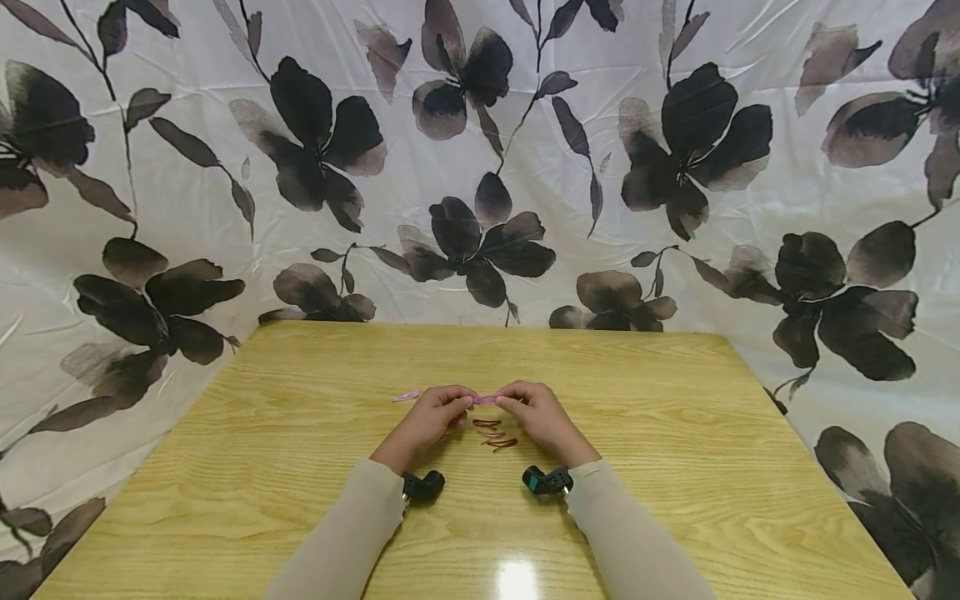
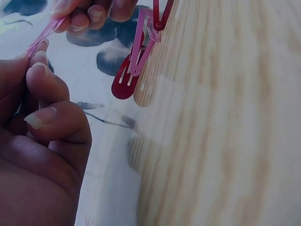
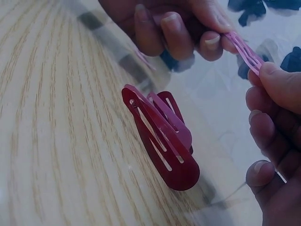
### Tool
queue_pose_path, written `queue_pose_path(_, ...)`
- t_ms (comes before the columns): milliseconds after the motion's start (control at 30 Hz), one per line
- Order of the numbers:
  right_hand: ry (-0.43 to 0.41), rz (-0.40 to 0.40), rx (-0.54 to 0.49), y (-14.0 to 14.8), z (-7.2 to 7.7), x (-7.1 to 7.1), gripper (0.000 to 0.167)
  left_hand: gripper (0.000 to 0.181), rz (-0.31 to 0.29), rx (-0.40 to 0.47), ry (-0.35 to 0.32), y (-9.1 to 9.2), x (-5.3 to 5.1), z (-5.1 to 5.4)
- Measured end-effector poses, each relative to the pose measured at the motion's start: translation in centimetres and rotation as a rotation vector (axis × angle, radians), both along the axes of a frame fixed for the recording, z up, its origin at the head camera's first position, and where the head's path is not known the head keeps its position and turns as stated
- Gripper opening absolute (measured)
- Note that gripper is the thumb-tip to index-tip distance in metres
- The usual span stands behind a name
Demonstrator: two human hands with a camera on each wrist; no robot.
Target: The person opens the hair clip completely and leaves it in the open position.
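Observation:
A pink hair clip (image 1: 485, 400) is stretched between both hands, held at its two ends above the table. My left hand (image 1: 438, 414) pinches one end between thumb and fingertips; my right hand (image 1: 537, 414) pinches the other. The right wrist view shows the pink clip (image 3: 245, 52) with its slots. Nearer the camera, red and pink clips (image 1: 500, 443) lie in a short column on the table; in the right wrist view a dark red clip (image 3: 181, 174) overlaps a pink one. Left of my left hand lies another pink clip (image 1: 406, 396).
The wooden table (image 1: 300, 467) extends around the hands on all sides. A white cloth with dark flowers (image 1: 585, 50) hangs behind it and at both sides. Each wrist wears a black strap with a small camera (image 1: 425, 487).

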State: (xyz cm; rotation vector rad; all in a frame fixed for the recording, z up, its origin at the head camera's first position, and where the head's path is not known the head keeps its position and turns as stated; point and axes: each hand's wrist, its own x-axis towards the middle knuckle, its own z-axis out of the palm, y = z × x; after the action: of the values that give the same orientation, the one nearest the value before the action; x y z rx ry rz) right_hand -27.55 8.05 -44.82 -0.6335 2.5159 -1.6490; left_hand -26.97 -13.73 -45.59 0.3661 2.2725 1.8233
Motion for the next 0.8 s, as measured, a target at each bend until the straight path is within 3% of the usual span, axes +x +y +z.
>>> queue_pose_path(100,0.007,-0.002,-0.002,0.0,-0.1,-0.1,0.016,0.026,-0.006,0.002,0.007,0.0,0.0,0.0)
queue_pose_path(167,0.004,-0.003,-0.011,0.1,-1.0,-0.8,0.015,0.026,-0.003,0.001,0.007,0.0,0.0,0.0)
queue_pose_path(533,-0.013,-0.001,-0.02,0.2,-0.9,-0.7,0.018,0.026,-0.007,0.017,-0.005,0.0,0.1,0.0)
queue_pose_path(667,-0.008,0.021,-0.021,0.1,-0.4,-0.4,0.02,0.026,-0.009,0.028,-0.012,0.0,0.1,-0.1)
queue_pose_path(800,0.015,0.067,-0.013,0.1,1.2,0.7,0.021,0.026,0.002,0.062,-0.045,0.0,0.4,0.1)
